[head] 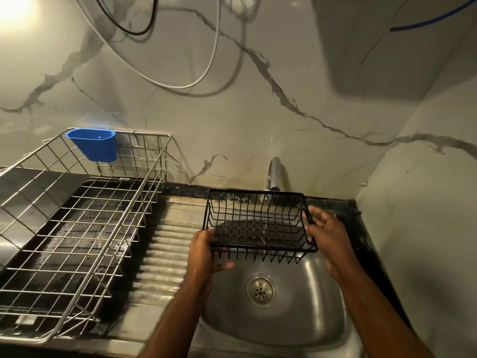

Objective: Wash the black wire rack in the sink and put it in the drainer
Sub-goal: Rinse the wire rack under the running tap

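While over sink (296, 319) | both hands' fingers (311, 215) grip black wire rack (258, 226)

Veined marble wall (258, 125), looping cables (211, 60), dark counter (361, 228), warm light

Black wire rack (258, 223), blue cup (94, 144), grey-veined white wall (232, 112).

The drainer (77, 228) stands left of the sink (296, 319), tap (273, 174) behind.
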Available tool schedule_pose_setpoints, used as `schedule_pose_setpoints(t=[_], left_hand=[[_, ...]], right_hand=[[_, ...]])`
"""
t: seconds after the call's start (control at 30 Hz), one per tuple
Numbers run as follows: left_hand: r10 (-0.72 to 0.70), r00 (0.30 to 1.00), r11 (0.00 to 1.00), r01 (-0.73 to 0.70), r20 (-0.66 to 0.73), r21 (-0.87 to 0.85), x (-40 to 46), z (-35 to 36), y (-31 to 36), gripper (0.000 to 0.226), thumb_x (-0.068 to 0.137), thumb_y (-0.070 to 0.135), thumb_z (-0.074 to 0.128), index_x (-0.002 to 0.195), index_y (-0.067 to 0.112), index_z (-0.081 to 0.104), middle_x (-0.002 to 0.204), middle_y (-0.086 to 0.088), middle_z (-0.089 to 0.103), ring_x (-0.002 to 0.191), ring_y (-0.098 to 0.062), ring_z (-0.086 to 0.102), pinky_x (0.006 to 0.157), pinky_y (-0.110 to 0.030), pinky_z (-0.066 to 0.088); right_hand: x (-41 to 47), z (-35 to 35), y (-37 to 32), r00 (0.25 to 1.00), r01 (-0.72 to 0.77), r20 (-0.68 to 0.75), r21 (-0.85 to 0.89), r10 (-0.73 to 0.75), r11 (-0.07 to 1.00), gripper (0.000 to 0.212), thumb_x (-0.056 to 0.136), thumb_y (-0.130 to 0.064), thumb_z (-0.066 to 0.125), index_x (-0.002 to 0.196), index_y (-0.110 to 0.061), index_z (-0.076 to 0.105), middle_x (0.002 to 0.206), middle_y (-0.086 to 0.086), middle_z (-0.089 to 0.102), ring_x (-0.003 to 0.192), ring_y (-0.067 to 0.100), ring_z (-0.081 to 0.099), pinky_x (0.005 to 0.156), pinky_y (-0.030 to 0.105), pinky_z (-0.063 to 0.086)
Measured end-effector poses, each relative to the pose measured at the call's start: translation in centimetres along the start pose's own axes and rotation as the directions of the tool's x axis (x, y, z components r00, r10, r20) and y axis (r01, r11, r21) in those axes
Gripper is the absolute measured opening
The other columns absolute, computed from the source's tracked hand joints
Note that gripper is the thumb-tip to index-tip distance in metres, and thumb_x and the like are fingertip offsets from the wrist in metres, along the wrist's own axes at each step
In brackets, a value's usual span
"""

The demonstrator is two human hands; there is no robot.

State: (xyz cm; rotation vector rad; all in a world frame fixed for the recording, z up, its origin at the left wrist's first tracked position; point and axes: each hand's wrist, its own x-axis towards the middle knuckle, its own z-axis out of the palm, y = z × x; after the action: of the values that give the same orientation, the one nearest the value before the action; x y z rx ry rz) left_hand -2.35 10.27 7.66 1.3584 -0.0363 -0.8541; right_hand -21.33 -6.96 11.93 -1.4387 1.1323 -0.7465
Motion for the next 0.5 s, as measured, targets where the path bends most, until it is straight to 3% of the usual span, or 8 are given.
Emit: schedule_pose_setpoints(t=[0.5], left_hand=[[0.015,1.0,1.0,-0.014,0.004,-0.015,0.03,-0.29,-0.01,0.021,0.105,0.028,0.041,0.114,0.018,0.057,0.115,-0.011,0.058,0.107,-0.034,0.062,0.065,-0.047,0.059]], right_hand=[[0.05,-0.17,0.24,1.0,-0.005,0.001,-0.035,0.005,0.999,0.056,0.09,0.004,0.058,0.138,-0.025,0.055,0.136,-0.003,0.061,0.126,0.011,0.054,0.076,0.02,0.044]])
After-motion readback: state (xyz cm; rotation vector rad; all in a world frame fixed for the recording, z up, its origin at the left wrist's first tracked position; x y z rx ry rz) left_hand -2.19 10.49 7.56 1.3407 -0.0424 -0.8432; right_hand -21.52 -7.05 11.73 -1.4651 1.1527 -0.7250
